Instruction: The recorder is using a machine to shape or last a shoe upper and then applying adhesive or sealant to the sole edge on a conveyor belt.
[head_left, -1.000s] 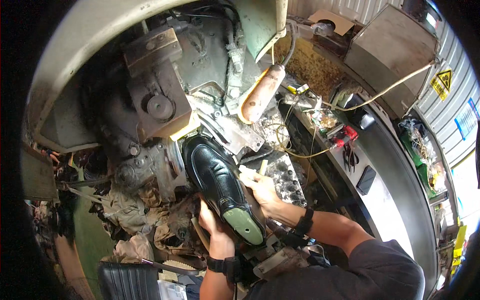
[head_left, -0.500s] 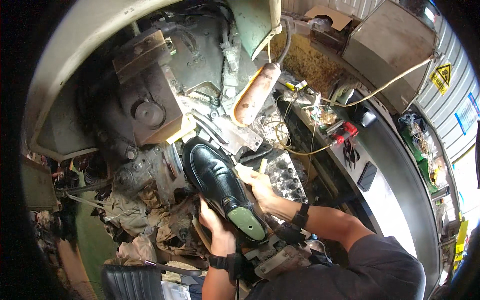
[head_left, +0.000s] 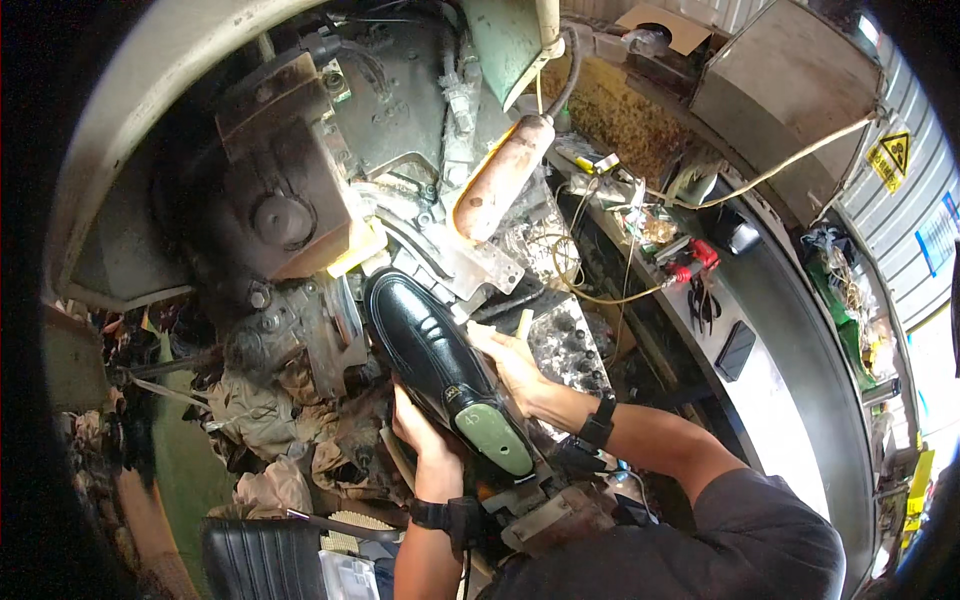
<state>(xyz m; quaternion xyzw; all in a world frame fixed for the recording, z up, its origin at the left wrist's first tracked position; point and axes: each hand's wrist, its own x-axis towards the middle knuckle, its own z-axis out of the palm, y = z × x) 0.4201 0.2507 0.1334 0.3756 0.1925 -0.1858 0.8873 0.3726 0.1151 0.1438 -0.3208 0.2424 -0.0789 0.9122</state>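
- Since the earlier frame the black shoe (head_left: 425,350) has slid a little toward 11 o'clock, its toe now closer under the machine (head_left: 300,200), while both hands keep their places on it.
- Largest is the grimy grey machine, filling the view from 9 to 12 o'clock; a rust-brown cylinder (head_left: 500,178) slants at its 3 o'clock side.
- A long grey surface (head_left: 790,400) curves away at 3 o'clock, carrying red-handled pliers (head_left: 690,262) and a dark phone (head_left: 736,350).
- Centred lies the shoe, on a green last (head_left: 490,438), toe toward 11 o'clock.
- Right hand (head_left: 515,362) grasps the shoe's 3 o'clock flank.
- Left hand (head_left: 418,428) cups it from below at 7 o'clock, fingers wrapped on.
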